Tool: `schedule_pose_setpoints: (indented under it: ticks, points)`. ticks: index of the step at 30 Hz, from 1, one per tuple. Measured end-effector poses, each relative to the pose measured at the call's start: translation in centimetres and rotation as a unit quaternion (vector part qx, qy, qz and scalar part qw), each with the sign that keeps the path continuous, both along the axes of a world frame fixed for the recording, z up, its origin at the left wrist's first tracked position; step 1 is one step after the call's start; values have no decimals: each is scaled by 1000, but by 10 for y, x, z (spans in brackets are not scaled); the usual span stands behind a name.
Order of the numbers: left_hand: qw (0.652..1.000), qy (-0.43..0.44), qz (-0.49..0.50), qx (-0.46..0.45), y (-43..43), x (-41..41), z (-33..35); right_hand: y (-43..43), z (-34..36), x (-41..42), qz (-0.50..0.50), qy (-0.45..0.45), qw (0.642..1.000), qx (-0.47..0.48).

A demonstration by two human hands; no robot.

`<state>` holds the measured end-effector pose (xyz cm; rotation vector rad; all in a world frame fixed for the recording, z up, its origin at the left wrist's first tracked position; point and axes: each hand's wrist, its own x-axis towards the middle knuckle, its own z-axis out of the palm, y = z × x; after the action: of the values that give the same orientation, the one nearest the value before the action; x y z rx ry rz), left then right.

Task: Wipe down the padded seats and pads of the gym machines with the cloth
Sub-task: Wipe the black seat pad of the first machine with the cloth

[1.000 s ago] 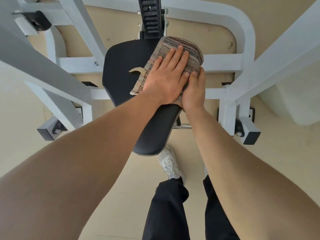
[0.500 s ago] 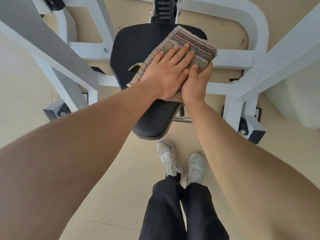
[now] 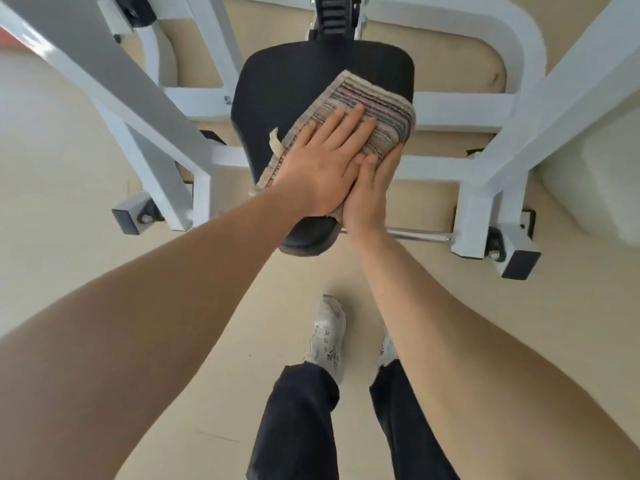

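A white steel machine frame (image 3: 485, 109) spans the upper half of the picture above a beige floor (image 3: 242, 323). At upper centre sits the black padded seat (image 3: 273, 91), its narrow front end reaching toward mid-frame. The striped cloth (image 3: 374, 105) lies folded on the seat's right half, draped over its right edge. The left hand (image 3: 322, 168) presses flat on the cloth, fingers (image 3: 349, 123) straight and slightly spread. The right hand (image 3: 370, 192) is against the cloth's right side at the seat edge, fingers together; whether they grip the cloth I cannot tell. Dark trousers (image 3: 298, 420) and white shoes (image 3: 327, 332) fill the lower centre.
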<state>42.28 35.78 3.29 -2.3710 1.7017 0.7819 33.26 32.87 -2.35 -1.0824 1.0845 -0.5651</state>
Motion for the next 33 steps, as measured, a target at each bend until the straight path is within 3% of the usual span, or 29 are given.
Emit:
schedule_pose_setpoints:
  ticks: [2,6,8,12,18,21,23,26,29,31,33]
  points:
    - [999,-26,-26,-1,45,-3,9,50,15,-11,32,-8,999,37]
    - [998,-44,-43,8,96,-10,17,99,29,-35,70,-48,996,25]
    - [998,-44,-44,-4,84,-7,12,77,19,-25,46,-43,997,34]
    - [1000,-14,-16,-12,29,7,-1,-6,4,18,-59,64,994,71]
    - [998,-20,-5,-59,59,-6,5,47,7,2,-1,14,999,31]
    - [995,-34,-31,-89,112,-15,11,92,21,-22,62,29,996,-65]
    - [990,-44,-67,-117,137,-14,7,107,22,-48,146,140,956,-213]
    - [977,-69,-95,-176,148,-4,-4,82,15,-72,258,313,801,-440]
    - [961,-58,-142,-231,145,13,-20,49,14,-74,358,314,673,-567]
    - [953,-45,-165,-252,144,31,-26,48,19,-61,370,301,645,-597]
    - [947,-42,-176,-266,144,47,-30,61,24,-48,348,313,645,-604]
